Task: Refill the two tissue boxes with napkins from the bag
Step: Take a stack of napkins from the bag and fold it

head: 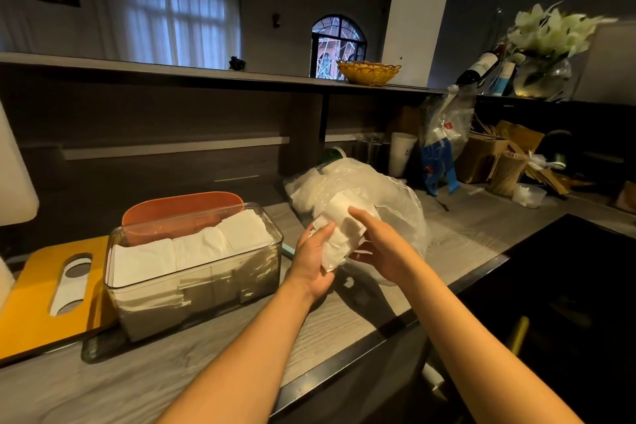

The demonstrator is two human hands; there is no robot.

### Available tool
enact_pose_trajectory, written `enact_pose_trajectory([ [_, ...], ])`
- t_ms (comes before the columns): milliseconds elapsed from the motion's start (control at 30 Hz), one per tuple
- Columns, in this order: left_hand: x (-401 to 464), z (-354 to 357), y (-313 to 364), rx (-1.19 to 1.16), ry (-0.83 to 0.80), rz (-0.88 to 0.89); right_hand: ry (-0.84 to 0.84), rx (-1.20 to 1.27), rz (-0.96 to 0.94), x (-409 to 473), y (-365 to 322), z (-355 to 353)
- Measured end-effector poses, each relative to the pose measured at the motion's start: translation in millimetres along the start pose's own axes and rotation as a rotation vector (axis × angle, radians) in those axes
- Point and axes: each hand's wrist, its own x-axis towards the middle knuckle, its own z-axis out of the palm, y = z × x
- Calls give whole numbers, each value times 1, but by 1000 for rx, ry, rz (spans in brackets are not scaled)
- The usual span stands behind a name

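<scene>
**Both hands on a wad of napkins at the mouth of the bag**

Two bare forearms reach out over the grey wood-grain counter (192,365). The left hand (315,260) has its fingers (325,234) curled round the lower left side of a white stack of napkins (340,237), thumb on top. The right hand (382,251) meets the same stack from the other side: its thumb (361,215) lies across the upper face, and the other fingers are tucked under and hidden, so how far they close cannot be told.

Just behind the fingers and touching the stack, the clear plastic bag (389,196) lies crumpled on the counter, more white paper showing through it.

To the left of the left fingers, near but apart, stands a clear tissue box (196,279), open on top and filled with three rows of folded napkins. Behind that box, touching or nearly so, an orange tissue box (179,208) shows only its rim. Left of both, a yellow lid (34,289) with an oval slot lies flat.

Farther off, beyond the bag, stand a white paper cup (401,153) and brown paper packets (488,155). On the shelf above sit a yellow basket (368,72) and a glass vase of white flowers (543,55).
</scene>
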Motion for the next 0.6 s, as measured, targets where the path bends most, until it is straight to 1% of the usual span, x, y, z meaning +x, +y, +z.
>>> enact_pose_trajectory([
  [100,-2,3,1,15,-12,-27,132,44,-65,9,-2,5],
  [200,-2,4,1,-28,50,-72,297,64,-170,13,-8,-1],
  [267,-1,4,2,-103,86,-92,332,130,-248,12,-16,-10],
  [300,-1,3,3,-150,93,-99,320,160,-268,9,-21,-15],
  [367,-1,2,4,-243,90,-106,219,218,-256,3,-25,-22],
  [400,-1,2,5,-281,85,-103,148,226,-218,-1,-25,-22],
  [467,-1,3,5,-342,69,-90,42,166,-87,-7,-14,-18],
  [533,0,2,5,-378,27,-81,11,85,17,-7,2,-10],
  [600,-3,3,6,-334,3,-72,33,-4,31,-5,15,-2],
])
